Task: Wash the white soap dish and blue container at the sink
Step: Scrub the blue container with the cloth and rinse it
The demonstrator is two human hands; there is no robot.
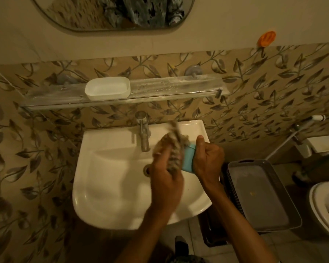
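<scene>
Over the right side of the white sink (106, 179), my right hand (207, 160) grips the blue container (188, 160), held on its side. My left hand (165, 177) holds a greyish scrubbing cloth (174, 149) pressed against the container; the cloth is motion-blurred. The white soap dish (107, 88) stands on the glass shelf (169, 86) above the tap (143, 130), apart from both hands.
A grey tray (262, 196) rests on a dark basket right of the sink. A toilet (325, 207) is at the far right. An orange holder (266, 38) hangs on the wall. A mirror (112, 14) is above the shelf.
</scene>
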